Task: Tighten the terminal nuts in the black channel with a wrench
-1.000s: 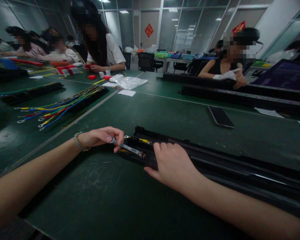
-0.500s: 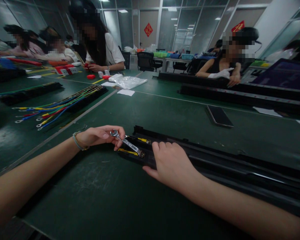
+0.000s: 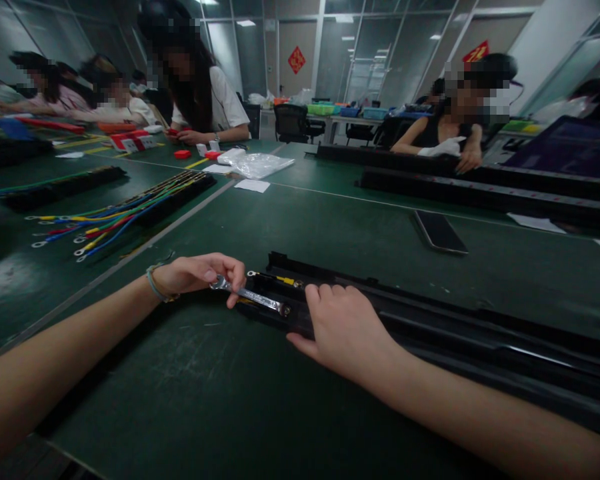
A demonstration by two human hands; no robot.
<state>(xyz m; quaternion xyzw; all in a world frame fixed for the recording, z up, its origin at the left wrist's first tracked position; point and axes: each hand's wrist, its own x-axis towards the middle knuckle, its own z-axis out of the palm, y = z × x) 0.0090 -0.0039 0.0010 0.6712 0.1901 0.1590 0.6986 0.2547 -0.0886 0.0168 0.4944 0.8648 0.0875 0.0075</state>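
Note:
My left hand (image 3: 213, 273) grips a shiny combination wrench (image 3: 260, 299) near its open-jaw end. The wrench's other end sits at a bolt (image 3: 287, 311) inside the end of a long black rail (image 3: 430, 317). My right hand (image 3: 347, 320) is wrapped over that rail just right of the bolt, fingers on the far side and thumb on the near side. Behind the wrench, a short yellow-and-black cable (image 3: 283, 280) with a ring terminal lies in the rail. A second yellow cable is mostly hidden under the wrench.
A phone (image 3: 440, 232) lies beyond the rail. To the left are colored wires (image 3: 130, 213) with ring terminals. Farther back sit a plastic bag (image 3: 263, 165), paper slips and more black rails (image 3: 480, 190). A person in white (image 3: 225, 100) and a person wearing a glove (image 3: 437, 147) work across the table.
The wrench has turned about the bolt, its held end moving left and toward me with my left hand. My right hand has stayed almost in place on the rail.

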